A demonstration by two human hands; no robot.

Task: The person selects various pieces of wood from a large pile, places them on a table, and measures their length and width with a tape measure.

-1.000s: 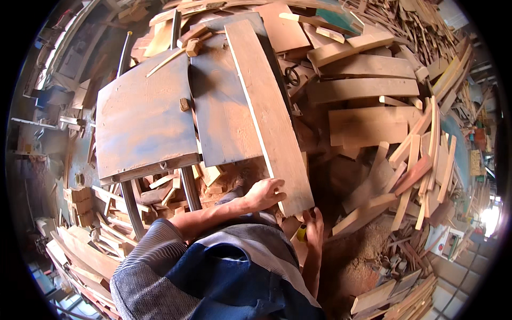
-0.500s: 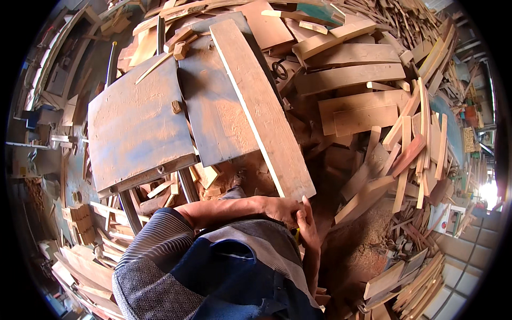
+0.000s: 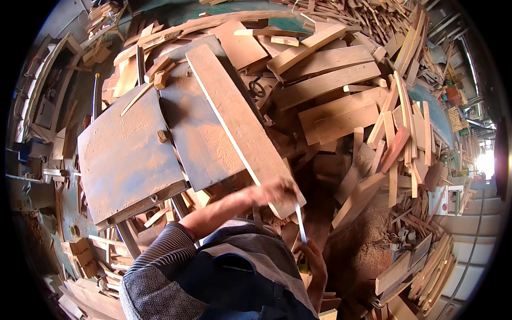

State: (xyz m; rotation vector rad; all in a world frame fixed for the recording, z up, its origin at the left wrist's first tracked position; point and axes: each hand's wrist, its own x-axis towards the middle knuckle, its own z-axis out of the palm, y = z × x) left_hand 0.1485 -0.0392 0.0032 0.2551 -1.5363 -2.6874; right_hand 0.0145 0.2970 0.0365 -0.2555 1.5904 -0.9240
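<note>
A long, thick wooden plank (image 3: 234,122) lies slantwise over the grey metal machine table (image 3: 194,133), its near end jutting out toward me. My right hand (image 3: 314,260) is closed around a tape measure (image 3: 304,264), low beside my body, with a bit of yellow showing. From there the pale tape blade (image 3: 301,224) runs up to the plank's near end. Over that end is my left hand (image 3: 277,191), blurred by motion; the blade reaches its fingers, which appear to pinch it.
A second metal table section (image 3: 128,154) stands to the left, dusted with sawdust and carrying a small wood block (image 3: 162,136). Stacked boards (image 3: 330,82) and loose offcuts (image 3: 397,136) crowd the right side. Sawdust (image 3: 368,234) covers the floor at lower right.
My hands were together at the plank's near corner. They have parted, the left going forward onto the plank and the right down, with the tape blade now drawn out between them.
</note>
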